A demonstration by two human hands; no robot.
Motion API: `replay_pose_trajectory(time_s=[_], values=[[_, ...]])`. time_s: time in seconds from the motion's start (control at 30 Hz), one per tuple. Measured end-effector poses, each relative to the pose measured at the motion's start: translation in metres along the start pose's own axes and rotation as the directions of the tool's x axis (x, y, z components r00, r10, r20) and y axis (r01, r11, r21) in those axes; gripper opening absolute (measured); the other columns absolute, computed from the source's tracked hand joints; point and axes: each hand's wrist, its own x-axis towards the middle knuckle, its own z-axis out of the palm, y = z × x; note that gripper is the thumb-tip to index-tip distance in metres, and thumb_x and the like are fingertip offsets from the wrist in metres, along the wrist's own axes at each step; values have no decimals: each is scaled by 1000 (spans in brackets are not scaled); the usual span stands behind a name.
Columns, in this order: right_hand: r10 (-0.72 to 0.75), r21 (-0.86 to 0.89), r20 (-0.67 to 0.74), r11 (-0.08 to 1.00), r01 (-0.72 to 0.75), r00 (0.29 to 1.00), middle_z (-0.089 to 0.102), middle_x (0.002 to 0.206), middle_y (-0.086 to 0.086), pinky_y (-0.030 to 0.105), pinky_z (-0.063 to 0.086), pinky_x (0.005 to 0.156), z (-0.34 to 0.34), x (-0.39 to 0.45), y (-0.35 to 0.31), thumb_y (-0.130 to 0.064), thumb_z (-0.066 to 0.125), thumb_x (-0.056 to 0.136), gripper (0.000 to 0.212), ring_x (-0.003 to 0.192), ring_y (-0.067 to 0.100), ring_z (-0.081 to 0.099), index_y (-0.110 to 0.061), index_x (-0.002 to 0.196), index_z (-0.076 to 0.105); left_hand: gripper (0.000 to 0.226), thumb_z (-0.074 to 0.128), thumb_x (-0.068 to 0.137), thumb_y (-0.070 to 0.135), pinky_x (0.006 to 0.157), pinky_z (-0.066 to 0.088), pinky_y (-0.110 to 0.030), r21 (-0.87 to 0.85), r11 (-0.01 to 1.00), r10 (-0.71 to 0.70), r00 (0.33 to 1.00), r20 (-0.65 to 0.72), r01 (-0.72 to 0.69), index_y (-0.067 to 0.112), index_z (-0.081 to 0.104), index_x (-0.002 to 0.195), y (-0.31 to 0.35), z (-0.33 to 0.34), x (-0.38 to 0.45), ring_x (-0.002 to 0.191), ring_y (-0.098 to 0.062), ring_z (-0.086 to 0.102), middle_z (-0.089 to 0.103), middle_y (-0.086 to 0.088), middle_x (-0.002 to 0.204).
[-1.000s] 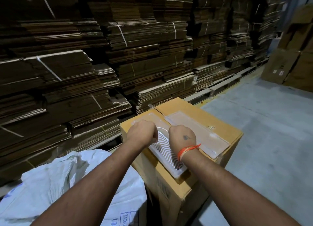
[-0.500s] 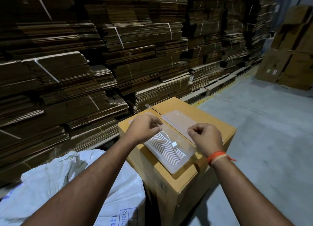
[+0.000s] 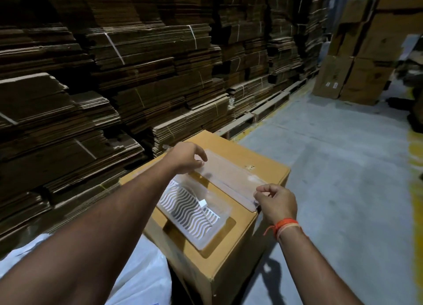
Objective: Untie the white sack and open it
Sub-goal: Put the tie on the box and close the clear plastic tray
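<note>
The white sack [image 3: 139, 272] lies at the lower left beside a brown carton [image 3: 231, 256], mostly hidden under my left arm; its tied mouth is not visible. Neither hand touches it. On top of the carton lie a clear plastic tray with a white wavy pattern [image 3: 190, 211] and, beyond it, a long clear plastic lid [image 3: 229, 174]. My left hand [image 3: 186, 156] pinches the far end of that lid. My right hand [image 3: 277, 201], with an orange thread at the wrist, pinches its near end at the carton's right edge.
Tall stacks of flattened cardboard [image 3: 114, 76] on pallets fill the left and back. More cartons [image 3: 357, 60] are piled at the far right. Grey concrete floor [image 3: 338, 190] stretches to the right of the carton, with a yellow line [image 3: 415, 167] along it.
Both hands left the patterned tray and spread apart to the two ends of the long clear lid. The view swung right, so less of the sack shows.
</note>
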Motion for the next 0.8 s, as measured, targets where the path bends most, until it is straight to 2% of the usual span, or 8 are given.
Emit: replay_pose_trajectory(time_s=[0.07, 0.2, 0.33, 0.43, 0.5, 0.6, 0.73, 0.8], values=[[31, -14, -16, 999, -31, 999, 73, 97, 4, 33, 61, 76, 5, 8, 11, -27, 78, 72, 4, 72, 18, 69, -30, 71, 77, 20, 73, 94, 24, 86, 56, -30, -23, 998, -59, 998, 24, 59, 27, 80, 112, -3, 11, 18, 117, -21, 68, 71, -4, 134], [54, -28, 2, 998, -54, 999, 73, 97, -2, 39, 60, 83, 12, 16, 23, -29, 81, 70, 6, 77, 15, 70, -32, 74, 78, 16, 75, 94, 25, 75, 56, -29, -16, 985, -170, 980, 103, 172, 27, 81, 108, -7, 32, 48, 104, -21, 69, 73, -5, 124], [35, -35, 5, 999, -35, 999, 75, 89, -6, 25, 52, 76, 9, 23, 25, -16, 79, 79, 9, 84, 15, 68, -24, 85, 80, 14, 73, 94, 20, 90, 61, -40, -44, 975, -208, 960, 188, 220, 30, 82, 100, -7, 48, 67, 105, -25, 66, 71, -2, 114], [16, -50, 2, 999, -15, 1000, 76, 91, -5, 20, 47, 75, 6, 26, 25, -11, 75, 82, 15, 84, 15, 68, -21, 93, 81, 12, 75, 91, 18, 91, 62, -42, -76, 958, -262, 954, 147, 275, 28, 80, 85, -11, 54, 74, 98, -22, 68, 69, 8, 92], [5, -26, -6, 1000, -6, 1000, 75, 91, -4, 18, 47, 75, 7, 26, 26, -8, 73, 84, 18, 82, 14, 67, -21, 93, 80, 11, 77, 87, 16, 90, 63, -42, -122, 943, -292, 945, 148, 310, 25, 80, 81, -14, 54, 74, 93, -20, 71, 73, 7, 89], [-42, 24, -60, 999, 44, 997, 74, 86, -4, 11, 42, 63, 7, 21, 21, -6, 73, 84, 18, 75, 7, 63, -23, 87, 79, 3, 78, 84, 21, 87, 65, -44, -210, 919, -317, 942, 112, 334, 21, 80, 83, -18, 50, 72, 88, -23, 73, 78, -2, 92], [-112, 64, -116, 991, 120, 987, 75, 81, -8, 5, 41, 61, 7, 10, 11, -6, 73, 84, 19, 72, -2, 64, -24, 81, 78, 31, 77, 88, 42, 94, 61, -46, -445, 812, -401, 915, 44, 378, 13, 76, 101, -18, 37, 68, 99, -29, 71, 74, -10, 103], [-149, 72, -142, 984, 160, 979, 75, 80, -10, 1, 41, 60, 4, 2, 5, -4, 73, 83, 20, 72, -1, 65, -23, 81, 79, 31, 73, 91, 44, 94, 60, -46, -493, 774, -465, 885, -17, 398, 15, 75, 100, -14, 28, 62, 101, -29, 68, 71, -9, 107]])
